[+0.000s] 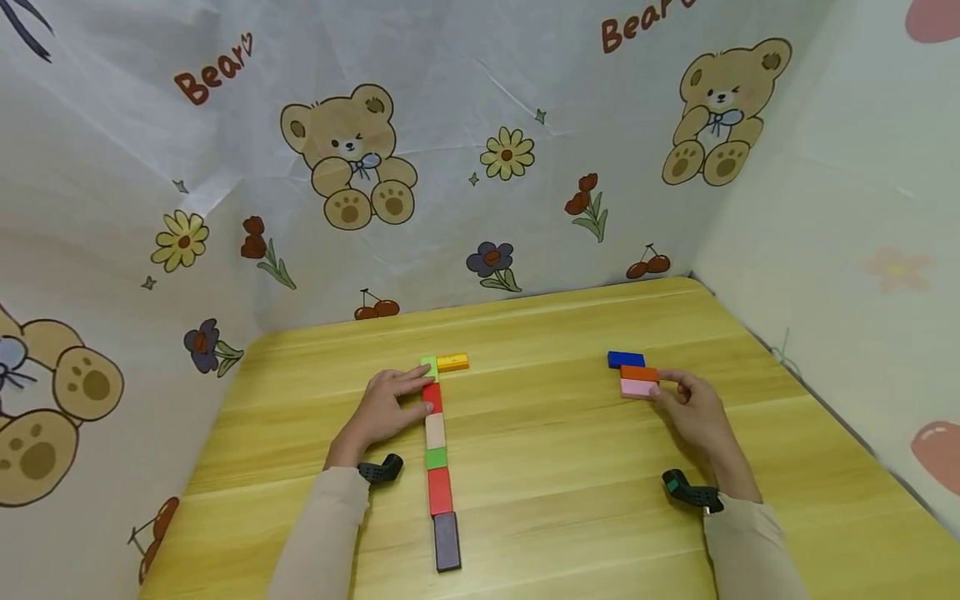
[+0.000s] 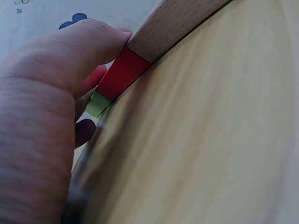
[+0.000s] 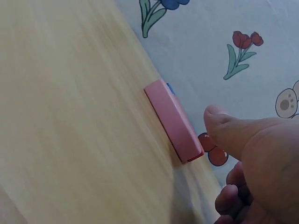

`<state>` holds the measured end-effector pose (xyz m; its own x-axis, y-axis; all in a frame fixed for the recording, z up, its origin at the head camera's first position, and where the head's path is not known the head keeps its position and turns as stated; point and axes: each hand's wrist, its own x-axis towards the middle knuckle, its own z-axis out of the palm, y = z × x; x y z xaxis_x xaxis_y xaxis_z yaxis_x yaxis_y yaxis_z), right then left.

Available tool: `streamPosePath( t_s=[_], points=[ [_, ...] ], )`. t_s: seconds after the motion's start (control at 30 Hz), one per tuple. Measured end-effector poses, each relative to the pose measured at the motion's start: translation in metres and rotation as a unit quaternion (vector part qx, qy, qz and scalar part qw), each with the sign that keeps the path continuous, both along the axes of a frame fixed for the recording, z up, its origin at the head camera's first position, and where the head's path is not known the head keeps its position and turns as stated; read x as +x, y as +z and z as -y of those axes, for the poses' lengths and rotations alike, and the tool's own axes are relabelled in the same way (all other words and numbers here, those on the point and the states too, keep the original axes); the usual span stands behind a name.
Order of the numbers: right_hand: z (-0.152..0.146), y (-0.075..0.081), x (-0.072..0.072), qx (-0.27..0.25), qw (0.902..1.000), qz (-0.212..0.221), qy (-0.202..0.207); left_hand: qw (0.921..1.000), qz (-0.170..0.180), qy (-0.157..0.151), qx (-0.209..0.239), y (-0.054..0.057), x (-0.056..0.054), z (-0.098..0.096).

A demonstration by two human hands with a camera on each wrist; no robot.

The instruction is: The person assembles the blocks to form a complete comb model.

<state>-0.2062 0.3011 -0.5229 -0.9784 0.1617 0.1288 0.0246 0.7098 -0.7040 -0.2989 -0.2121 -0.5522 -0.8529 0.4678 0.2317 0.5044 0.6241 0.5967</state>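
Observation:
My left hand (image 1: 386, 407) rests along the far end of a line of blocks. Its fingers reach over the light green block (image 1: 430, 363), and the thumb touches the red block (image 1: 432, 398); the left wrist view shows that thumb at the edge between the red block (image 2: 124, 74) and the plain wooden block (image 2: 173, 25). At the right, the thumb and forefinger of my right hand (image 1: 697, 412) are spread beside the right ends of the orange block (image 1: 639, 373) and the pink block (image 1: 637, 388), which lie side by side. The right wrist view shows the thumb apart from the pink block (image 3: 174, 123).
A yellow block (image 1: 453, 362) lies against the light green one. Nearer me, the line continues with a green block (image 1: 437, 458), another red block (image 1: 440, 490) and a dark grey block (image 1: 447, 542). A blue block (image 1: 626, 359) sits behind the orange one on the wooden table (image 1: 540, 467).

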Motion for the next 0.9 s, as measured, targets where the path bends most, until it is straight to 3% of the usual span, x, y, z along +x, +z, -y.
streamPosePath(
  t_s=[0.2,0.43,0.9],
  points=[
    [-0.0034,-0.0059,-0.0039,0.04,0.999,0.016,0.008,1.0,0.0,-0.004,-0.005,-0.0001,-0.0028,-0.0014],
    [-0.0057,-0.0071,-0.0065,0.065,0.9978,-0.001,0.016,0.9999,0.004,0.001,-0.01,0.0,-0.0058,-0.0009],
    [-0.005,-0.0089,-0.003,0.082,0.9952,0.04,0.037,0.9999,0.009,0.003,-0.008,-0.0006,-0.0003,0.0017]
  ],
)
